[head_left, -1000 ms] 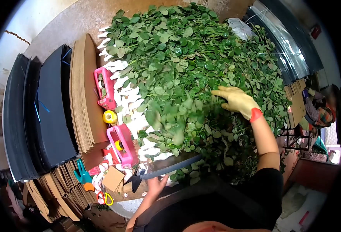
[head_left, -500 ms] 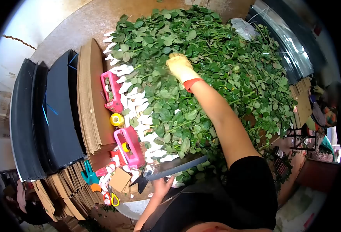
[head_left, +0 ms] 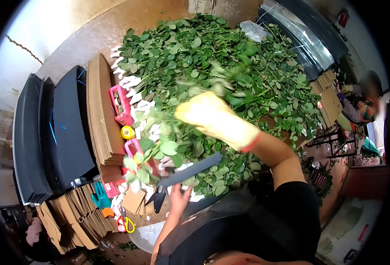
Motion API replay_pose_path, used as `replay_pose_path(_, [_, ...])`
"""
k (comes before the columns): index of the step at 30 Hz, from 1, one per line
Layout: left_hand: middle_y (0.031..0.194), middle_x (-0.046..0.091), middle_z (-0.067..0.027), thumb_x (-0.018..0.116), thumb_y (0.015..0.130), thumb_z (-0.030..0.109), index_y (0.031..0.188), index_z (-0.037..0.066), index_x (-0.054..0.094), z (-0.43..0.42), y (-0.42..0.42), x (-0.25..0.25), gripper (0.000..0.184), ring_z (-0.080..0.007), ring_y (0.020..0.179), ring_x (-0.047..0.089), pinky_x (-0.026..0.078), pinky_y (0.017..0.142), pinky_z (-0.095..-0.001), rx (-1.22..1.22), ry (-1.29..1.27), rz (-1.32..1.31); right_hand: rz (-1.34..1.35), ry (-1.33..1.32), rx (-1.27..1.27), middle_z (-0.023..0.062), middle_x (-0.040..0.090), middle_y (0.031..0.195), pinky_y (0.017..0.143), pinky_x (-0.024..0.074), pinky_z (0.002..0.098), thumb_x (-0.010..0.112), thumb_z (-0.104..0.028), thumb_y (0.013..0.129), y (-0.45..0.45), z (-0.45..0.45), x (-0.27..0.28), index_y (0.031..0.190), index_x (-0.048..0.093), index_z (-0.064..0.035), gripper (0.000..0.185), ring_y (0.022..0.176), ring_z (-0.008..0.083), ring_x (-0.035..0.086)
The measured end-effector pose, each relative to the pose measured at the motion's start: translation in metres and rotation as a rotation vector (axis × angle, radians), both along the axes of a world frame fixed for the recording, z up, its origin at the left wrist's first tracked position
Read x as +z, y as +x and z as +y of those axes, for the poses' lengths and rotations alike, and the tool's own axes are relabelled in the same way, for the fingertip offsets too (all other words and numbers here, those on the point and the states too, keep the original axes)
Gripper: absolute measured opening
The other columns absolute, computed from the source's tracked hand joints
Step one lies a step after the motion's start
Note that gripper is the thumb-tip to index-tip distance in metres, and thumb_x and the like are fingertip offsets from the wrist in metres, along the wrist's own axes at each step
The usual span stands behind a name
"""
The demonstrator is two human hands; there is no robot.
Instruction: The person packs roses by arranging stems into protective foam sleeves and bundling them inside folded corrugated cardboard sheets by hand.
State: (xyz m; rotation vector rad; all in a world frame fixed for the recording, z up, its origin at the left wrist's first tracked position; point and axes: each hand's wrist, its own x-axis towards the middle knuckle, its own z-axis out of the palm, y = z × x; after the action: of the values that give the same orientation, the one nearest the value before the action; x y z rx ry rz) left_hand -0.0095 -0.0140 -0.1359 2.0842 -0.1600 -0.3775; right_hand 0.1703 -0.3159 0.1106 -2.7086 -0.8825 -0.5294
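The right hand in a pale yellow rubber glove [head_left: 217,120] is above the broad heap of green leafy stems [head_left: 257,75] on the brown worktop [head_left: 89,33], its fingers bent together among motion-blurred leaves, so how tightly its grip closes, and on what, cannot be told. The bare left hand [head_left: 178,201] is at the lower edge of the long dark grey strip [head_left: 193,170], thumb apart from the fingers, its hold on the strip unclear, near the black-handled tool [head_left: 158,199] and red-and-yellow-handled scissors [head_left: 128,224].
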Motion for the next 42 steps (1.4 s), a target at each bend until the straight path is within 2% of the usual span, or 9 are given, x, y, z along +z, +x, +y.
replay_pose_path(7, [0.105, 0.068, -0.0113, 0.069, 0.094, 0.016, 0.126, 0.003, 0.064, 0.001, -0.001, -0.048, 0.034, -0.0238, 0.085, 0.067, 0.056, 0.078, -0.0404, 0.060, -0.389, 0.082, 0.609, 0.128, -0.092, 0.0097, 0.074, 0.090, 0.072, 0.0542, 0.0462, 0.067, -0.009, 0.089, -0.164, -0.055, -0.019, 0.101, 0.073, -0.0126, 0.014, 0.082, 0.0352, 0.070])
replay_pose_path(10, [0.108, 0.068, -0.0159, 0.069, 0.093, 0.020, 0.129, 0.004, 0.062, 0.000, 0.005, -0.025, 0.040, -0.0316, 0.093, 0.068, 0.055, 0.087, -0.0417, -0.218, 0.005, -0.579, 0.648, -0.246, -0.324, 0.0137, 0.072, 0.082, 0.064, 0.0550, 0.0451, 0.070, -0.006, 0.078, -0.185, -0.072, -0.136, 0.098, 0.074, -0.0093, 0.021, 0.075, 0.0348, 0.071])
replay_pose_path(11, [0.121, 0.065, -0.0250, 0.071, 0.087, 0.017, 0.133, 0.002, 0.059, 0.001, 0.003, -0.018, 0.050, -0.0416, 0.115, 0.063, 0.051, 0.102, -0.0467, -0.138, -0.031, -0.030, 0.652, -0.259, -0.386, 0.0149, 0.073, 0.087, 0.068, 0.0558, 0.0453, 0.070, -0.009, 0.082, -0.187, -0.076, -0.163, 0.101, 0.074, -0.0092, 0.020, 0.079, 0.0354, 0.071])
replay_pose_path(12, [0.116, 0.065, -0.0244, 0.072, 0.087, 0.021, 0.130, 0.002, 0.060, -0.002, -0.001, -0.018, 0.049, -0.0416, 0.111, 0.064, 0.051, 0.097, -0.0485, -0.054, -0.049, -0.111, 0.652, -0.271, -0.444, 0.0161, 0.073, 0.092, 0.073, 0.0567, 0.0455, 0.070, -0.011, 0.085, -0.189, -0.079, -0.181, 0.105, 0.074, -0.0090, 0.020, 0.084, 0.0360, 0.071])
replay_pose_path(18, [0.117, 0.064, -0.0260, 0.073, 0.090, 0.027, 0.125, 0.002, 0.060, -0.007, 0.003, -0.007, 0.045, -0.0435, 0.114, 0.061, 0.051, 0.097, -0.0494, -0.039, -0.047, -0.094, 0.412, -0.344, -0.429, 0.0194, 0.066, 0.132, 0.095, 0.0552, 0.0463, 0.077, -0.009, 0.084, -0.196, -0.027, -0.055, 0.140, 0.059, -0.0084, 0.059, 0.115, 0.0374, 0.067])
replay_pose_path(20, [0.121, 0.063, -0.0242, 0.072, 0.090, 0.026, 0.125, 0.002, 0.060, -0.008, 0.003, -0.008, 0.044, -0.0448, 0.116, 0.059, 0.049, 0.100, -0.0501, -0.035, -0.011, -0.093, 0.620, -0.276, -0.498, 0.0200, 0.072, 0.120, 0.097, 0.0550, 0.0444, 0.072, -0.022, 0.093, -0.187, 0.015, -0.018, 0.137, 0.061, -0.0066, 0.048, 0.108, 0.0361, 0.070])
replay_pose_path(22, [0.121, 0.063, -0.0242, 0.071, 0.090, 0.025, 0.124, 0.002, 0.060, -0.009, 0.003, -0.005, 0.042, -0.0452, 0.117, 0.059, 0.049, 0.100, -0.0502, -0.045, -0.025, -0.109, 0.588, 0.020, -0.242, 0.0213, 0.075, 0.105, 0.088, 0.0568, 0.0500, 0.067, -0.029, 0.096, -0.196, 0.049, -0.023, 0.124, 0.066, -0.0083, 0.035, 0.097, 0.0375, 0.073])
replay_pose_path(26, [0.123, 0.061, -0.0254, 0.072, 0.090, 0.023, 0.126, -0.001, 0.057, -0.010, 0.005, 0.009, 0.045, -0.0443, 0.123, 0.055, 0.046, 0.104, -0.0502, -0.118, 0.052, -0.161, 0.854, -0.314, -0.252, 0.0186, 0.077, 0.108, 0.093, 0.0552, 0.0533, 0.059, -0.038, 0.100, -0.152, 0.106, -0.102, 0.121, 0.071, -0.0094, 0.037, 0.101, 0.0391, 0.073])
replay_pose_path(42, [0.079, 0.068, -0.0181, 0.069, 0.097, 0.032, 0.090, 0.007, 0.074, 0.000, 0.027, 0.013, 0.026, -0.0408, 0.077, 0.067, 0.055, 0.070, -0.0486, -0.036, 0.146, -0.436, 0.580, -0.251, -0.305, 0.0175, 0.076, 0.091, 0.087, 0.0570, 0.0476, 0.062, -0.040, 0.100, -0.154, 0.073, -0.180, 0.106, 0.078, -0.0115, 0.033, 0.088, 0.0377, 0.074])
